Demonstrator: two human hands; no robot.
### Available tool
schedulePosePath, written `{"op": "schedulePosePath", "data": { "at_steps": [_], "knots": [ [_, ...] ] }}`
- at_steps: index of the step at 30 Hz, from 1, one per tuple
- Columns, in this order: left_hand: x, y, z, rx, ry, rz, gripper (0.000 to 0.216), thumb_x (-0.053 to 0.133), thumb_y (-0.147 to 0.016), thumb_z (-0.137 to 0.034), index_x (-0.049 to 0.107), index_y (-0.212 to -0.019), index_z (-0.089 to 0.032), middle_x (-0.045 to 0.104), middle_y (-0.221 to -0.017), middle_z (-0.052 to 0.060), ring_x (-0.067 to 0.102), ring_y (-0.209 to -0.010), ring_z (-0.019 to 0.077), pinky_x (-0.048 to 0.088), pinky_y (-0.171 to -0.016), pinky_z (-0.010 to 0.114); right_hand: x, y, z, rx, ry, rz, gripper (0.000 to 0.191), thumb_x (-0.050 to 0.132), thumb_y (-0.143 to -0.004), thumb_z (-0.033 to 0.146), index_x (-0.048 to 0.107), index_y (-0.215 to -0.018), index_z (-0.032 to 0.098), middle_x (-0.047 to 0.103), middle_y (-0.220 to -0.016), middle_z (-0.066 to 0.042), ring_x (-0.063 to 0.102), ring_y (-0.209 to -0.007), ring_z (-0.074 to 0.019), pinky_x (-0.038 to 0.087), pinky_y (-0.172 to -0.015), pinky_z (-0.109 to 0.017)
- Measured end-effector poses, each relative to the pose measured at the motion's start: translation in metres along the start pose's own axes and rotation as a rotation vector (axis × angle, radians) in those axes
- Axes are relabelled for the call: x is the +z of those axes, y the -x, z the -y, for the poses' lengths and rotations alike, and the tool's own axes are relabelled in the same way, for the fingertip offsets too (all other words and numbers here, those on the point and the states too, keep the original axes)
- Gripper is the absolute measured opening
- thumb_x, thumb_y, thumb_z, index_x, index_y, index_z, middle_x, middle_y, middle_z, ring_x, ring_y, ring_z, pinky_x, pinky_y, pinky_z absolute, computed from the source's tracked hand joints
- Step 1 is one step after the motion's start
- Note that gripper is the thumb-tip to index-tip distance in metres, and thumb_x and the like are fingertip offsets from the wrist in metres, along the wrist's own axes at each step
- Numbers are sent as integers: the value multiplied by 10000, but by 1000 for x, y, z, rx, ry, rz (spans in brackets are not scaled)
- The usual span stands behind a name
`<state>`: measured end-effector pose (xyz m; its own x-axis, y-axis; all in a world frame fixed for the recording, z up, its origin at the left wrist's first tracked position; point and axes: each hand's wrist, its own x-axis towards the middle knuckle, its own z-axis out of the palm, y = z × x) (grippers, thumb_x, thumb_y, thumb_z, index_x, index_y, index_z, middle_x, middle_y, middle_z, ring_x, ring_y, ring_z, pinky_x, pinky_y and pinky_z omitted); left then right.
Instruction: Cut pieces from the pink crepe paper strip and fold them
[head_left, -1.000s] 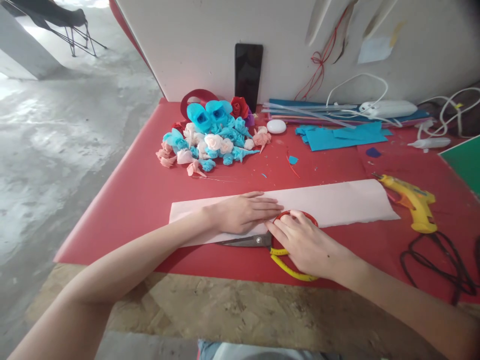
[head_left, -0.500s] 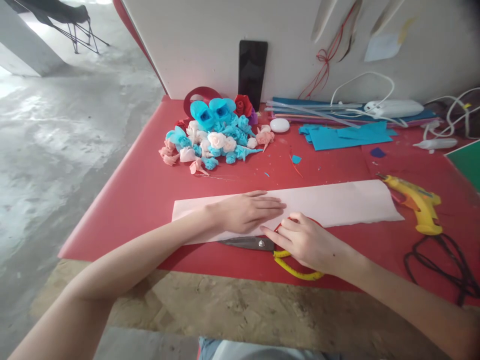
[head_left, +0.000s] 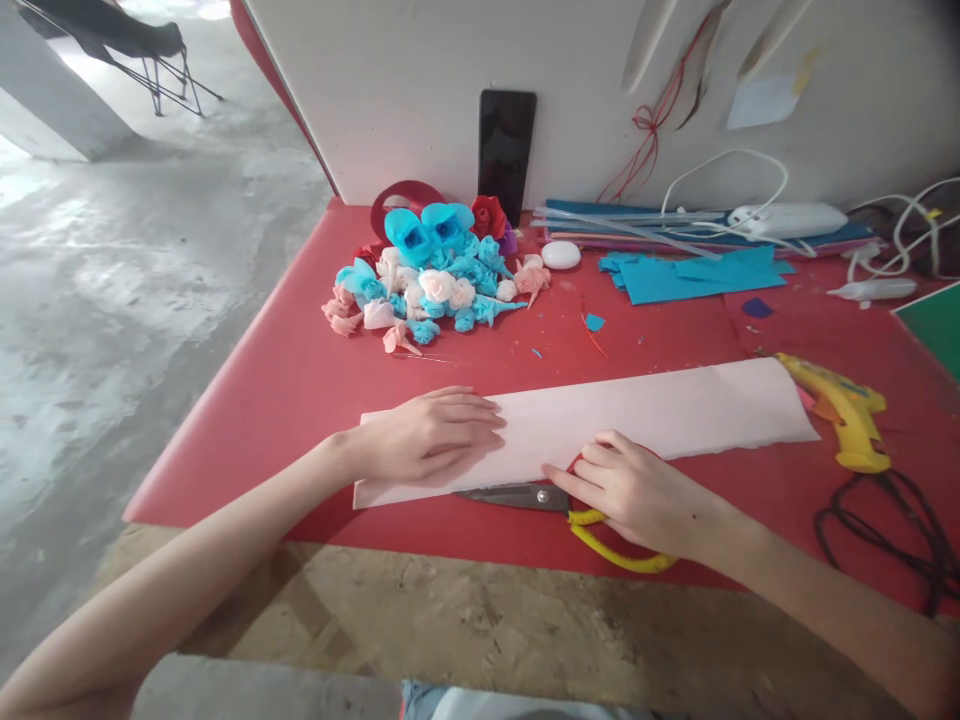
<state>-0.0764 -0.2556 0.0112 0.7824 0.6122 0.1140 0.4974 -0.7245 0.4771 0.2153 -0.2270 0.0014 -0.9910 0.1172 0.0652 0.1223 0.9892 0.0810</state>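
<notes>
Red-covered table; pale pink sheet lying across its near half, long axis left to right, right end angled slightly away; heap of blue, white and pink flowers beyond it; scissors along the sheet's near edge, tips left, handles right; left hand flat on the sheet, fingers extended; right hand curled round the scissors' handles, grasping them.

Pink paper on red tabletop
</notes>
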Motion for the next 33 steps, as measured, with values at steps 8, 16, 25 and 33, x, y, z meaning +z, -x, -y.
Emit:
{"op": "schedulePosePath", "data": {
  "at_steps": [8, 16, 25, 33],
  "knots": [
    [11, 9, 6, -7, -8, 28, 454, 367, -856, -65, 488, -1278, -183, 479, -1361, 100, 390, -1295, 209, 280, -1105, 427, -9, 8, 16, 100, 253, 124, 541, 329, -786, 99, 418, -1319, 80, 554, -874, -89, 469, -824, -229, 319, -884, -431],
    [9, 8, 3, 32, -45, 29, 479, 364, -799, -52, 504, -1249, -133, 490, -1346, 125, 397, -1290, 226, 286, -1100, 433, -10, 15, 21, 138, 309, 163, 633, 336, -761, 98, 320, -1393, 62, 556, -889, -103, 480, -820, -251, 337, -884, -472],
    [11, 7, 1, 5, -35, 0, 419, 334, -872, -90, 515, -1243, -162, 504, -1337, 102, 410, -1282, 207, 285, -1105, 408, -1, -10, 23, 85, 271, 119, 619, 332, -750, 73, 367, -1369, 66, 540, -880, -95, 454, -836, -243, 323, -883, -444],
    [11, 8, 3, 13, -40, 15, 451, 369, -825, -66, 506, -1247, -147, 493, -1346, 115, 409, -1282, 222, 279, -1106, 431, -4, -24, 11, 20, 178, 51, 538, 343, -796, 63, 401, -1331, 60, 565, -857, -82, 455, -792, -215, 298, -849, -387]
  ]
}}
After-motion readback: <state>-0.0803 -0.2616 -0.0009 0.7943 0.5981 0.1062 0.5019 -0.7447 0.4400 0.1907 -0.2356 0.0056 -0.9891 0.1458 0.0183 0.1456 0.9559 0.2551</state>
